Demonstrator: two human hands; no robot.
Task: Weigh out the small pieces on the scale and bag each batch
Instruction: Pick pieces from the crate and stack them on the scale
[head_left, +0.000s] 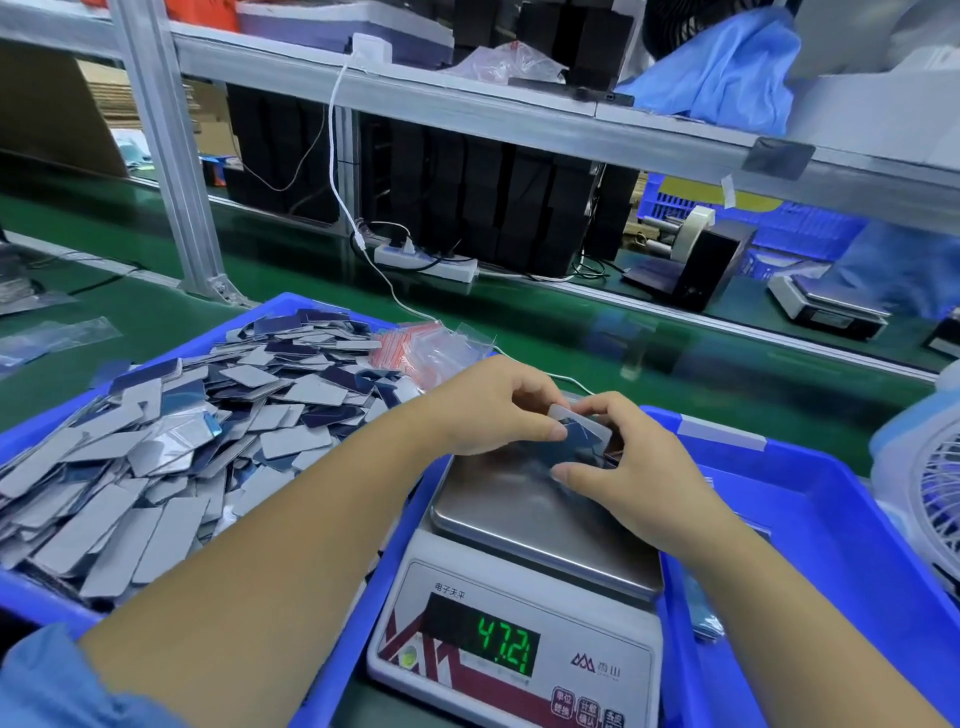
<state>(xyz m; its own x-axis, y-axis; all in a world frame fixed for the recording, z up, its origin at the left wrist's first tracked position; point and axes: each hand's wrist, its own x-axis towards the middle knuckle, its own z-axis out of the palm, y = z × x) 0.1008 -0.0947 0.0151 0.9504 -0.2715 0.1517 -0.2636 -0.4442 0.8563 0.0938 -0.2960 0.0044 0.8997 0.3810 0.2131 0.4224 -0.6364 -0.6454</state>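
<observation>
Grip: both hands pinch a small stack of pieces (576, 434) over the far end of the scale's pan, left hand (498, 405) from the left, right hand (623, 462) from the right.
Pieces: thin rectangular slips, grey on one face, dark blue on the other.
Scale (519, 597): white body, steel pan, green display reading 47.21.
Supply: loose pieces heaped in blue tray (332, 649) at left.
Bags (415, 351): clear, red-striped, beyond the heap.

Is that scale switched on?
On: the scale shows lit green digits, 47.21, while both hands handle pieces over its pan.
</observation>
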